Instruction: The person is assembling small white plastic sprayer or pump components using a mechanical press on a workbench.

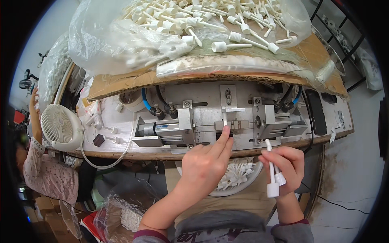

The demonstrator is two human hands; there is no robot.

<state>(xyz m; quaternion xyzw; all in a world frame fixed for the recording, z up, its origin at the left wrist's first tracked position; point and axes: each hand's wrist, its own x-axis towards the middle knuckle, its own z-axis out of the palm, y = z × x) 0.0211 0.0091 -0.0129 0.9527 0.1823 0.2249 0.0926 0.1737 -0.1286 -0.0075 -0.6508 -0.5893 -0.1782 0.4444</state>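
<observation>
Head view, white fan [60, 126] left of metal fixture [219, 121], bagged droppers [210, 24] behind

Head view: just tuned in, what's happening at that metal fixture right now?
A person sits at a bench with a small pneumatic fixture. The left hand reaches up, its fingertips at the fixture's middle slot, where a small white part stands. The right hand holds a few white capped tubes upright beside it. A bowl of similar pieces sits below the bench edge, and a clear bag full of them lies on cardboard behind the fixture.
</observation>
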